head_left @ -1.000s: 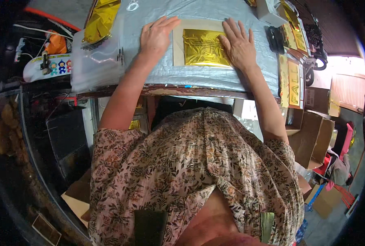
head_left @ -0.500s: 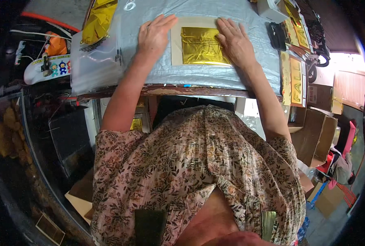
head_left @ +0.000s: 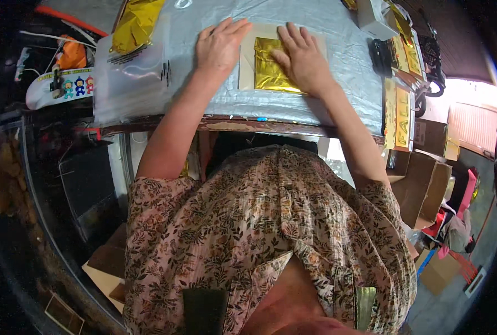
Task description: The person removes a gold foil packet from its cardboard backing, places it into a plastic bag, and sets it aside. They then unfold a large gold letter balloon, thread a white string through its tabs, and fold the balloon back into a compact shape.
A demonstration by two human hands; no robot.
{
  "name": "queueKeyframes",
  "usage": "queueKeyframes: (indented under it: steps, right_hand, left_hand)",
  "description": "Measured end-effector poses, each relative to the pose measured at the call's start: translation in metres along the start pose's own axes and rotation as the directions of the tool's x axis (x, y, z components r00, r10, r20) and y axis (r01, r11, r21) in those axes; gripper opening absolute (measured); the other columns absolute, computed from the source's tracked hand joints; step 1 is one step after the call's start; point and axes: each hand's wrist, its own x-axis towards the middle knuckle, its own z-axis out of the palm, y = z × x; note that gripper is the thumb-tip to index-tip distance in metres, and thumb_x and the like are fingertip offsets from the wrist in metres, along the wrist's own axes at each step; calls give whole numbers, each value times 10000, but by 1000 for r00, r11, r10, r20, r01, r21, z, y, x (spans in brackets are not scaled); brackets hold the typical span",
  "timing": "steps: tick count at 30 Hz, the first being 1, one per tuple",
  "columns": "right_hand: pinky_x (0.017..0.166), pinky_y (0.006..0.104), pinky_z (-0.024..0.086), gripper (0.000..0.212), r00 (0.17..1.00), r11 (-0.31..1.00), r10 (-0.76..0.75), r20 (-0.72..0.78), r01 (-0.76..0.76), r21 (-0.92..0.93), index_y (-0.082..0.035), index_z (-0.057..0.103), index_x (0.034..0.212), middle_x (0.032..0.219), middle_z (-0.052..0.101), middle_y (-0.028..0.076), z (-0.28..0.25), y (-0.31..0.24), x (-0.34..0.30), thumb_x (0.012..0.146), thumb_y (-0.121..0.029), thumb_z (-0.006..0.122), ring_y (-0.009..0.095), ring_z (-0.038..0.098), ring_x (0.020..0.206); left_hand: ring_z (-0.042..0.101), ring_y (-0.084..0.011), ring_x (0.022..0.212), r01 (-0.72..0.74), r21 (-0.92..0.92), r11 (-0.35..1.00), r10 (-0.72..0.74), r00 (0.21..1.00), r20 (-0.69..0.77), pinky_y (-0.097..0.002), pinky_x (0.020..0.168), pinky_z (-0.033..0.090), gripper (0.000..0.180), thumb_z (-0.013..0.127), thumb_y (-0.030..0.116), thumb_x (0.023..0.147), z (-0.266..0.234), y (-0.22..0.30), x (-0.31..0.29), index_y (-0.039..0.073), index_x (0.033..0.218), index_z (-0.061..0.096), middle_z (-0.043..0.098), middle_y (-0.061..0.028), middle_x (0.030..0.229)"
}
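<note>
A flat, shiny gold foil packet [head_left: 268,78] lies on a pale rectangular sheet [head_left: 247,75], which looks like cardboard or a clear sleeve. My right hand [head_left: 304,61] rests flat across the packet's right half, fingers spread and pointing away from me; it hides that side. To the left, my left hand [head_left: 220,46] lies palm down with fingers stretched, at the sheet's left edge. Whether its fingertips touch the sheet I cannot tell. Beneath both is a silvery blue table cover [head_left: 198,103]. Neither hand grasps anything.
Clear plastic bags [head_left: 128,92] and more gold foil [head_left: 137,28] lie at the table's left. A white box [head_left: 374,19], a black object [head_left: 379,54] and gold-lettered panels [head_left: 403,114] line the right side. A skateboard [head_left: 59,86] sits beyond the left edge; cardboard boxes [head_left: 421,190] stand lower right.
My right hand has slid left from the packet's right edge onto its surface. My left hand stays flat beside the sheet; the whole view has shifted slightly.
</note>
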Motion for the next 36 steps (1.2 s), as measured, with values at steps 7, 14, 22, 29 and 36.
queueKeyframes:
  steps: [7, 14, 22, 29, 36]
  right_hand:
    - [1199, 543, 237, 543, 994, 995, 97, -44, -97, 11, -197, 344, 1556, 1626, 317, 57, 0, 62, -36, 1058, -406, 405, 275, 297, 1498]
    - [849, 461, 547, 272, 972, 994, -72, -225, 88, 62, -110, 676, 1150, 1109, 706, 129, -11, 79, 8, 901, -211, 634, 367, 661, 1020]
    - [759, 350, 523, 229, 975, 907, 105, 194, -174, 384, -49, 684, 1041, 906, 715, 87, -28, 84, 17, 923, -245, 685, 237, 672, 829]
    - [631, 227, 470, 150, 952, 260, 183, 247, -289, 921, -73, 681, 1004, 809, 649, -34, -74, 71, -24, 945, -204, 722, 63, 577, 686]
    - [659, 225, 491, 193, 976, 28, 185, 115, -122, 992, -55, 699, 1059, 853, 680, -15, -94, 63, -52, 930, -194, 735, 69, 611, 724]
  left_hand:
    - [564, -196, 1302, 53, -31, 998, -52, 999, 11, -403, 1077, 402, 474, 500, -5, 881, -3, 1, -2, 207, 1256, 697, 631, 37, 1373]
    - [626, -282, 1190, 27, -312, 950, -58, 994, -89, -406, 1003, 492, 458, 496, -12, 874, 10, -28, -1, 176, 1244, 689, 660, -55, 1308]
    - [677, -270, 1094, 342, -416, 843, -308, 940, 149, -340, 951, 530, 313, 538, 132, 975, -16, -23, 2, 151, 1248, 689, 695, -104, 1242]
    - [608, -202, 1213, 345, -938, 40, -330, 890, 314, -308, 1049, 446, 473, 579, 336, 1029, -36, -27, -5, -37, 1319, 609, 669, -108, 1283]
    - [609, -68, 909, 360, -932, 46, -229, 912, 341, -234, 810, 474, 380, 653, 299, 994, -77, 17, -18, -22, 1194, 698, 707, -12, 1025]
